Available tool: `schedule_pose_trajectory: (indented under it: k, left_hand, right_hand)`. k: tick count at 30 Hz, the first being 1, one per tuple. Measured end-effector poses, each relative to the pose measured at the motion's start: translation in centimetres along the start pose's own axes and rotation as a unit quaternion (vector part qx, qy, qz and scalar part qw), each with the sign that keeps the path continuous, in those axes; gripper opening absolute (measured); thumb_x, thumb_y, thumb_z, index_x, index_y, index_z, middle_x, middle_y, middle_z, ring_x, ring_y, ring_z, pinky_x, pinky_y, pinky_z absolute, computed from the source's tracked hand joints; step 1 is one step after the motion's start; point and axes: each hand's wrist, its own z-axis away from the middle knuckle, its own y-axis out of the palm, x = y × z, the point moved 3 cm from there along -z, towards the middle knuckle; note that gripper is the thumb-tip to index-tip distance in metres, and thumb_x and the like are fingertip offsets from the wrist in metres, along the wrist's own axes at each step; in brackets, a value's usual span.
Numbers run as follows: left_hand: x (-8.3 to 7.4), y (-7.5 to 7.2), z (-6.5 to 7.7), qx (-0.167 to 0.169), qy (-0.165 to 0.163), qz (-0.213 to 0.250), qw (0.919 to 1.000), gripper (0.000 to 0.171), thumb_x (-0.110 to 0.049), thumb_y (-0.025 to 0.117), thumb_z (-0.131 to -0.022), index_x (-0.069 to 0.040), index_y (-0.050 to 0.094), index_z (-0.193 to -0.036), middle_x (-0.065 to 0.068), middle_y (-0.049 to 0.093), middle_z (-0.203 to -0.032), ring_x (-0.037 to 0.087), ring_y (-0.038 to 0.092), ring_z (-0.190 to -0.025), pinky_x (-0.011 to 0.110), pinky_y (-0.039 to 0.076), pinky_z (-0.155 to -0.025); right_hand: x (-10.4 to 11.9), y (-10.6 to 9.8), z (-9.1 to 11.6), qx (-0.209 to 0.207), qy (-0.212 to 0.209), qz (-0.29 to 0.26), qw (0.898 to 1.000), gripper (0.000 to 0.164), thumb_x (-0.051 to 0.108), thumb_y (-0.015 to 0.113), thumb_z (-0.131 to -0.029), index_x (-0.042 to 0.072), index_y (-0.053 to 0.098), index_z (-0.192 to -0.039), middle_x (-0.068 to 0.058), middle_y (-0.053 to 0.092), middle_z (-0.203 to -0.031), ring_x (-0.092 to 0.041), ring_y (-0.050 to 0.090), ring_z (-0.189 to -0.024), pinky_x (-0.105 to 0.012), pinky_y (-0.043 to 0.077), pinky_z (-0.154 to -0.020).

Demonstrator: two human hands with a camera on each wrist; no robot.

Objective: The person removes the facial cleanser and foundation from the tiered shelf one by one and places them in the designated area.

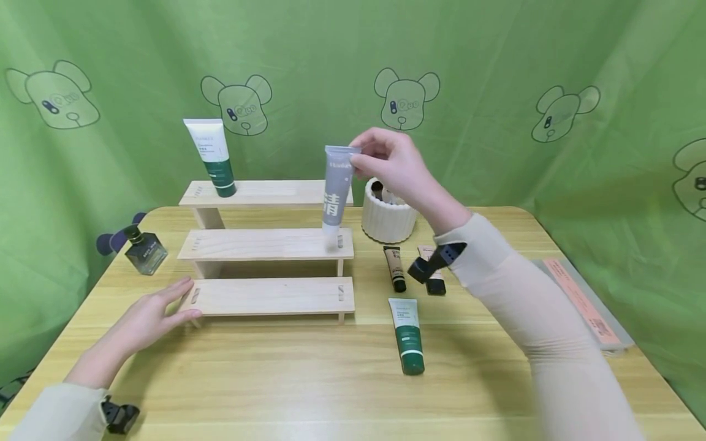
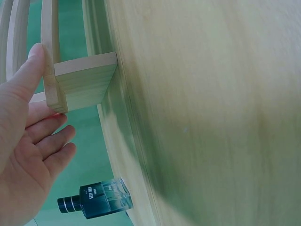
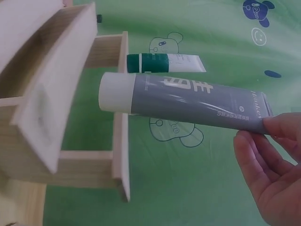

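The wooden rack [image 1: 265,244] could slide if the left hand [image 1: 146,321], at its eight o'clock, pulls, thumb and forefinger pinching the lowest shelf [image 1: 270,297]. The right hand [image 1: 394,165], toward two o'clock, has thumb and fingertips clamped on the upper end of the grey tube [image 1: 337,184], which hangs cap-down; so high a pinch could let it swing. A jolt could topple the standing tube [image 1: 212,156] at eleven o'clock, or a stray knuckle the bottle [image 1: 146,252] at nine.
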Motion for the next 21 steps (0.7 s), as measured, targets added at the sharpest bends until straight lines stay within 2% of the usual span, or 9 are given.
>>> schedule_pose_trajectory:
  k: [4,13,21]
  left_hand:
    - [-0.1,0.0,0.0,0.001,-0.002,0.003,1.0000,0.071,-0.039,0.063,-0.085,0.009,0.040,-0.132,0.030,0.035,-0.136,0.052,0.037,-0.117,0.062,0.030,-0.095]
    - [0.0,-0.1,0.0,-0.001,0.000,0.000,1.0000,0.071,-0.038,0.064,-0.085,0.010,0.041,-0.131,0.030,0.036,-0.135,0.052,0.038,-0.115,0.062,0.032,-0.094]
    - [-0.2,-0.1,0.0,-0.008,0.009,0.002,0.9999,0.069,-0.037,0.065,-0.085,0.010,0.042,-0.131,0.030,0.037,-0.134,0.052,0.040,-0.113,0.062,0.034,-0.092]
  right_hand:
    - [-1.1,-1.1,2.0,-0.001,0.013,0.002,1.000,0.015,0.002,0.062,-0.087,-0.002,0.060,-0.101,-0.016,0.061,-0.089,-0.030,0.059,-0.079,-0.033,0.055,-0.072]
    - [-4.5,-3.2,5.6,0.010,0.025,0.014,1.000,0.015,-0.001,0.059,-0.087,-0.007,0.058,-0.101,-0.017,0.060,-0.086,-0.021,0.060,-0.071,-0.031,0.055,-0.068]
    - [-7.9,-4.8,8.5,0.042,0.084,0.007,0.996,0.021,-0.001,0.056,-0.089,-0.012,0.052,-0.107,-0.018,0.058,-0.088,-0.019,0.060,-0.073,-0.034,0.055,-0.072]
